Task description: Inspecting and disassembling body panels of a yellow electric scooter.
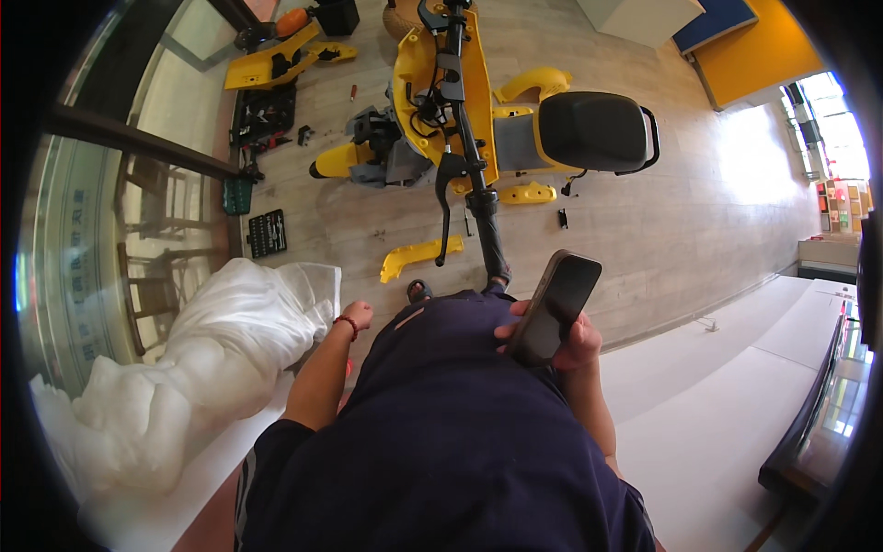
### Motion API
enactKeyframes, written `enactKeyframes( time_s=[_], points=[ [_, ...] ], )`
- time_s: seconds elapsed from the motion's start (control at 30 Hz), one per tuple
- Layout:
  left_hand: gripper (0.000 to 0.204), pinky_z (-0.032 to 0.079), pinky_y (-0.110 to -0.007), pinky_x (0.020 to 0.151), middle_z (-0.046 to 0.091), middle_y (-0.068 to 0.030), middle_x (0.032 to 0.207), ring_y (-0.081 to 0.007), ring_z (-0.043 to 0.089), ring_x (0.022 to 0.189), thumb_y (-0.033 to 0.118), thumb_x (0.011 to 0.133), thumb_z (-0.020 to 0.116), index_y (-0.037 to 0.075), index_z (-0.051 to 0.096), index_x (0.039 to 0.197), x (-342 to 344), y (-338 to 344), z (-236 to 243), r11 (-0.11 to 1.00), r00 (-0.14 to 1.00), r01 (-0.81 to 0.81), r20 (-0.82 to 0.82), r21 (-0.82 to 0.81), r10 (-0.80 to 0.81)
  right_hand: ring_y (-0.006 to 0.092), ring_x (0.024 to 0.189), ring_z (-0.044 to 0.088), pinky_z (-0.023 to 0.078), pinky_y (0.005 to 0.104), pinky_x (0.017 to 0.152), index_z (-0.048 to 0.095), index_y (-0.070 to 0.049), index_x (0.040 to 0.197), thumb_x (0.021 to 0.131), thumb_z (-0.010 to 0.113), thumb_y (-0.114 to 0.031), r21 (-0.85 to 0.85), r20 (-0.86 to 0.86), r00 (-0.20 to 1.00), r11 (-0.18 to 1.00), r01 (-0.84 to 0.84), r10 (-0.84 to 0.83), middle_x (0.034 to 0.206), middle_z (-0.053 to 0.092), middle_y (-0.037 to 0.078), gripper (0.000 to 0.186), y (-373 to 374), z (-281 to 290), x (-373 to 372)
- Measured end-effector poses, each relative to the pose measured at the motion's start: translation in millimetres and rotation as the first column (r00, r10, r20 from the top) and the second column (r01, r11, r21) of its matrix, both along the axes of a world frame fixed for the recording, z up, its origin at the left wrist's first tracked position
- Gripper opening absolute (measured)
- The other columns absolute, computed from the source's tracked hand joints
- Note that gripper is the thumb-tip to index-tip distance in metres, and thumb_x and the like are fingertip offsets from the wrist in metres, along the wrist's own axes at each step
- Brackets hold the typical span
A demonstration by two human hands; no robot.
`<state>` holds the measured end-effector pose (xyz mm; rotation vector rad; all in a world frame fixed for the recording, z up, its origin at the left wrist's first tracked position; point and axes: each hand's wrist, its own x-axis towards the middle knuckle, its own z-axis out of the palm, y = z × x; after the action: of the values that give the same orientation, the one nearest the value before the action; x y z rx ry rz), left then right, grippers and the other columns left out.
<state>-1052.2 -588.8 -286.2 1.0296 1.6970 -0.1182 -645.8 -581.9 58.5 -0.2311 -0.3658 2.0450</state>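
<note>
My right hand (575, 345) grips a dark smartphone (555, 306) with a black screen, held upright at my lap on the right. My left hand (358, 316), with a red bead bracelet, has curled fingers beside a white translucent plastic-wrapped bundle (198, 354); what it holds, if anything, is hidden. Ahead stands a partly dismantled yellow scooter (414, 110) with a black seat (591, 131). Its black handlebar (469, 156) runs toward me.
Loose yellow panels (417, 255) (262, 67), a socket set (267, 233) and black tool cases (262, 120) lie on the wooden floor (699, 221). A glass partition (110, 212) is at left, a white counter (708, 396) at right, yellow furniture (754, 55) at back right.
</note>
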Motion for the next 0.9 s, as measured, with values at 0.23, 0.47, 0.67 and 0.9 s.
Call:
enactKeyframes(
  time_s=[0.23,0.47,0.67,0.9],
  points=[
    [0.026,0.049,-0.035,0.056,0.064,-0.0126,0.067,-0.0219,0.064,0.060,0.019,0.083,0.047,0.000,0.063,0.077,-10,-22,2,0.976,0.974,0.192,-0.098,-0.103,-0.202,0.0453,0.108,0.056,0.048,0.0581,0.088,0.037,0.012,0.128,0.079,0.056,-0.012,-0.036,0.221,0.970,0.993,0.113,-0.103,0.129,0.044,0.031,0.058,25,37,9],
    [0.024,0.047,-0.033,0.052,0.061,-0.0104,0.069,-0.0225,0.062,0.058,0.019,0.083,0.047,0.000,0.061,0.079,4,-16,24,0.997,0.998,0.053,0.031,-0.050,-0.052,0.0424,0.110,0.054,0.050,0.0538,0.086,0.024,0.002,0.141,0.093,0.041,-0.049,0.131,0.170,0.959,0.970,0.207,-0.227,0.133,0.040,0.030,0.071,48,47,29],
    [0.025,0.045,-0.032,0.052,0.061,-0.0087,0.067,-0.0200,0.060,0.057,0.020,0.084,0.048,0.001,0.062,0.078,15,-3,43,0.963,0.963,0.265,0.036,0.046,-0.266,0.0428,0.110,0.053,0.047,0.0578,0.087,0.023,0.000,0.142,0.095,0.026,-0.055,0.118,0.060,0.963,0.960,0.256,-0.264,0.132,0.040,0.030,0.073,58,50,48],
    [0.028,0.046,-0.036,0.058,0.064,-0.0127,0.069,-0.0225,0.061,0.061,0.022,0.082,0.049,0.000,0.065,0.078,13,-4,36,0.938,0.940,0.334,-0.102,0.093,-0.325,0.0447,0.117,0.047,0.041,0.0651,0.091,0.020,-0.003,0.144,0.095,0.027,-0.048,0.066,-0.045,0.967,0.965,0.255,-0.252,0.137,0.034,0.031,0.067,59,48,61]
  ],
)
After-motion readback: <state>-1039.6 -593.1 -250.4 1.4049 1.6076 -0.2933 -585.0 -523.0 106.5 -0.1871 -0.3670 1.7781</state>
